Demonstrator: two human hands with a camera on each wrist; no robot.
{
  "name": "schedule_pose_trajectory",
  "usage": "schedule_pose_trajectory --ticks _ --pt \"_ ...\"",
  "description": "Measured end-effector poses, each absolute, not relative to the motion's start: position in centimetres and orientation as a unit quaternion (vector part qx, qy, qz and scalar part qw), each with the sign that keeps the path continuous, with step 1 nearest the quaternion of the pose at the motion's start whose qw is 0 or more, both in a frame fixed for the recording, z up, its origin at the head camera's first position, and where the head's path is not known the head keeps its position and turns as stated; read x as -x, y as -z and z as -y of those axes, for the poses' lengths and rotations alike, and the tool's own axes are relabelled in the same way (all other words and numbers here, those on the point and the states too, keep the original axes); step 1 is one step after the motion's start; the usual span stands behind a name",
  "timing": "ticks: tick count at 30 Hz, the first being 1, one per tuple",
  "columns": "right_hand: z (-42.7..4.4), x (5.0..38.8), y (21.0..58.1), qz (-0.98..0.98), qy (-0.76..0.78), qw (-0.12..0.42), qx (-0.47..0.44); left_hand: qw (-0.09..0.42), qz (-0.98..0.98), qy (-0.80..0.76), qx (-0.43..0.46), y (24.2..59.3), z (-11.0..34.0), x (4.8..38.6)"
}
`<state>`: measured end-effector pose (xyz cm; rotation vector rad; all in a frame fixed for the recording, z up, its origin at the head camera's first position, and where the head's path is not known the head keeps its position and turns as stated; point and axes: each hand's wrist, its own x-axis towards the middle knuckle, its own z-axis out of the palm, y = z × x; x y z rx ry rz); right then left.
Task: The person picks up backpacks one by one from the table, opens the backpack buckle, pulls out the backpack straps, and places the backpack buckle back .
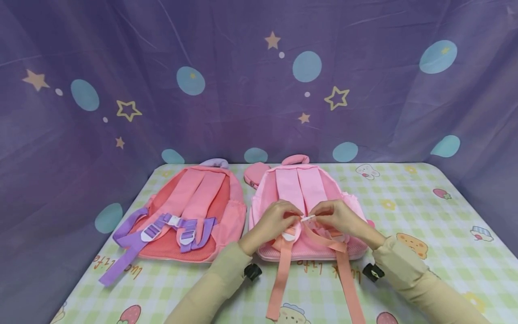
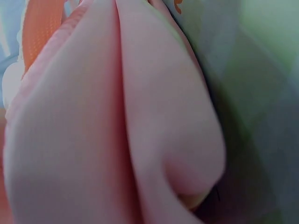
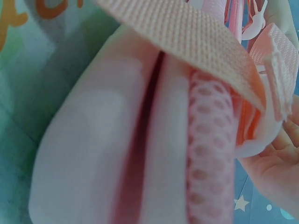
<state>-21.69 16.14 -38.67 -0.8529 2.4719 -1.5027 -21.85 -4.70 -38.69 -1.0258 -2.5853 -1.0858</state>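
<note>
A light pink backpack (image 1: 265,186) lies back side up on the table, its two shoulder straps (image 1: 311,184) running down its middle. Above its lower half, my left hand (image 1: 275,220) and right hand (image 1: 337,217) meet at a small white plastic buckle (image 1: 308,218), pinching it from both sides with thumb and fingers. Whether its halves are joined cannot be told. Orange webbing (image 1: 323,240) hangs from the buckle, and two long orange strap ends (image 1: 283,279) trail toward me. In the right wrist view, orange webbing (image 3: 187,42) crosses the bag's edge beside my palm.
To the left lies a coral backpack (image 1: 234,225), its purple straps joined by a white buckle (image 1: 174,220). A small pink pouch (image 1: 256,173) sits between the bags at the back. A checked cloth (image 1: 408,202) covers the table, with a purple curtain (image 1: 243,121) behind.
</note>
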Motion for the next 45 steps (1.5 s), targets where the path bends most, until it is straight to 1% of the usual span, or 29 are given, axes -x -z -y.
schedule_pose_trajectory --ticks 9,23,28,35,39,45 --pt "-16.1 21.7 38.7 -0.818 0.496 0.066 0.284 0.079 0.862 0.364 0.344 38.9 4.6 22.1" --pt "-16.2 21.5 38.4 -0.813 0.504 0.114 0.268 0.076 0.87 0.363 0.325 38.9 4.5 22.2" --pt "-16.4 21.5 38.5 -0.807 0.507 0.12 0.276 0.074 0.872 0.361 0.321 38.9 4.4 22.2" --pt "-16.8 21.5 38.6 -0.799 0.506 0.109 0.306 0.072 0.874 0.36 0.32 38.9 4.4 22.2" --pt "-16.9 21.3 38.5 -0.801 0.505 0.107 0.302 0.065 0.874 0.355 0.326 39.0 4.3 22.2" --pt "-17.1 21.1 38.5 -0.801 0.506 0.101 0.305 0.039 0.86 0.343 0.376 39.0 4.4 22.0"
